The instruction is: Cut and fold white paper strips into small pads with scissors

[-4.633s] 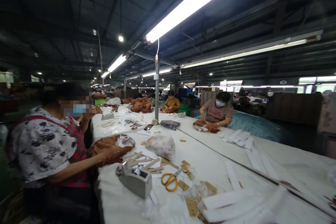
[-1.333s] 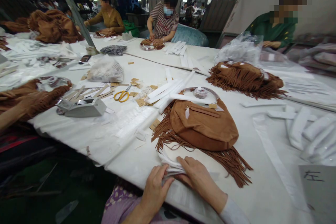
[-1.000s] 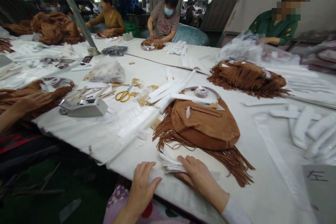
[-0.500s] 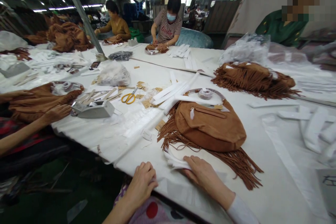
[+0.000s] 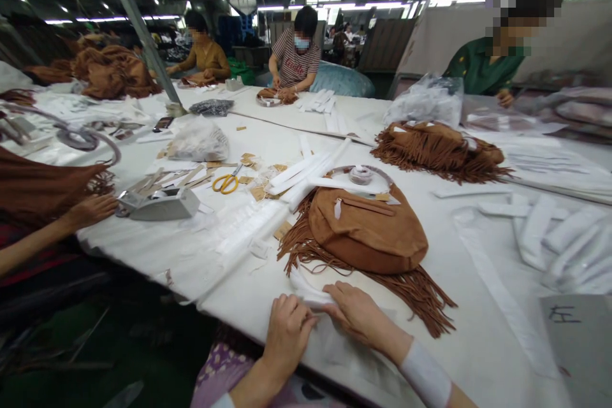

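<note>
White thin curved sheet stack [image 5: 308, 294]: your right grip [image 5: 359, 313] closed on it; left grip [image 5: 287, 333] curled alongside, hold unclear. Best square edges gently.

Holds white sheets [image 5: 308, 294] in right hand [image 5: 357, 313], has left hand [image 5: 289, 333] just beside them, faces brown fringed bag [image 5: 368, 233] on white table [image 5: 268, 140].

We wear a pale grey band [image 5: 424, 373] around our right forearm [image 5: 389, 335], pale cloth [image 5: 223, 401] on our left forearm [image 5: 255, 381], and a lilac garment [image 5: 211, 390] with a purple, cream-spotted patch [image 5: 218, 360]
</note>
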`<state>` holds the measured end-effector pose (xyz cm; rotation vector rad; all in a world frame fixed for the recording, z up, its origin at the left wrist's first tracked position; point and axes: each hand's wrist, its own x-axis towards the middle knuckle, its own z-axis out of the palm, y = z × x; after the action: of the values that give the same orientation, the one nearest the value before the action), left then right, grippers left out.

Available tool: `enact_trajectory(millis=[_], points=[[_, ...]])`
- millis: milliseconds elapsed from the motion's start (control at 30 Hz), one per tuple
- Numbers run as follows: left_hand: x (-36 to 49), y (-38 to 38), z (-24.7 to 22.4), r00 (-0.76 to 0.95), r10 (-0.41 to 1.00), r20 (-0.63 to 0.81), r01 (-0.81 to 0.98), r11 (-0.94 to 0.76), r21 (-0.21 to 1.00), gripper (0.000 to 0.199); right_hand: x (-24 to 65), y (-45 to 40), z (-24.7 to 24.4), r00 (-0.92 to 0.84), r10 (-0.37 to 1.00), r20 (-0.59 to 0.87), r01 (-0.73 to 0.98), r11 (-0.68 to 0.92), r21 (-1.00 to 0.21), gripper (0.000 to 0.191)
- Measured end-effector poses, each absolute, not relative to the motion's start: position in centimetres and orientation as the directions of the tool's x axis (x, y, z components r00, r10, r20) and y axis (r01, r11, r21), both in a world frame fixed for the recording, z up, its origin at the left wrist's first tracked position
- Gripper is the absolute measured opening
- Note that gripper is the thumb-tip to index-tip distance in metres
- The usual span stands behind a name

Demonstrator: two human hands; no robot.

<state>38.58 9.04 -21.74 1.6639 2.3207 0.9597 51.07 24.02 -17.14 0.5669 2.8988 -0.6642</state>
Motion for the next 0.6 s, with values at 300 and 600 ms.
enact_trajectory(millis=[300, 600], points=[[39.0, 9.9, -21.3, -0.457, 0.852, 0.255, 0.802, 0.271, 0.532, 0.015, 51.4, 23.3, -15.8, -0.918, 0.342, -0.202, 0.397, 0.81, -0.432, 0.064], [37.9, 8.9, -21.5, -0.575, 0.797, 0.185, 0.65, 0.307, 0.695, 0.022, 51.1, 23.3, -16.7, -0.892, 0.383, -0.242, 0.451, 0.793, -0.409, 0.047]])
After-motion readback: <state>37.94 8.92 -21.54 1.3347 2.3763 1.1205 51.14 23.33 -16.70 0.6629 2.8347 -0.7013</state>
